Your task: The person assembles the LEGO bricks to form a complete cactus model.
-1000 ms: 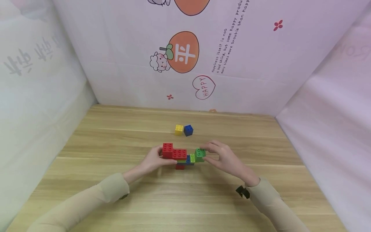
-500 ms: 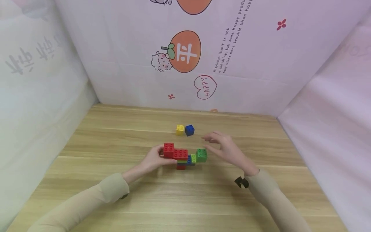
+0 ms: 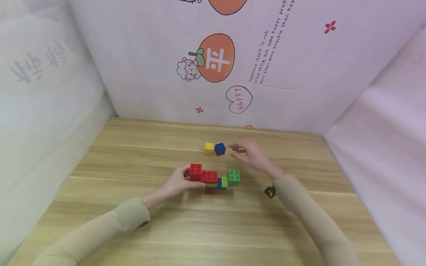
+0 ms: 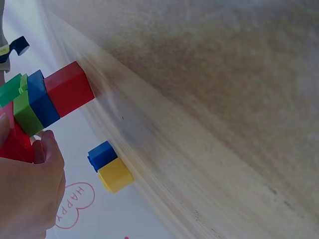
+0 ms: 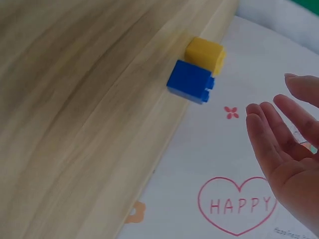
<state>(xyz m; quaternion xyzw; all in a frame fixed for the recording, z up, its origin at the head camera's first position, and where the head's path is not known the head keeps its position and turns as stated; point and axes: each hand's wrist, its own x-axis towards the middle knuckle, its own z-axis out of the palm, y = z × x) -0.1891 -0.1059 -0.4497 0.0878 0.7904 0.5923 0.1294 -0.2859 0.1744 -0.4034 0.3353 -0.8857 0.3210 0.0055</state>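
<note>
My left hand [image 3: 176, 181] grips the red bricks [image 3: 195, 172] at the left end of a built block model. Below those come a lime and a blue layer, with a red brick [image 4: 69, 89] at the bottom. A green brick [image 3: 234, 178] sits raised at the model's right end. My right hand [image 3: 250, 154] holds nothing; its fingers are loosely bent and apart from the thumb. It hovers just right of a blue brick [image 3: 220, 149], not touching it. Beside the blue brick stands a yellow brick [image 3: 209, 148], studs up, in the head view.
The wooden table [image 3: 173, 229] lies under both hands. A white printed cloth [image 3: 159, 74] rises behind its far edge, and pale cloth walls [image 3: 392, 111] stand on both sides.
My right hand has let go of the green brick and moved away from me, up beside the blue brick. The left hand still holds the model in about the same place.
</note>
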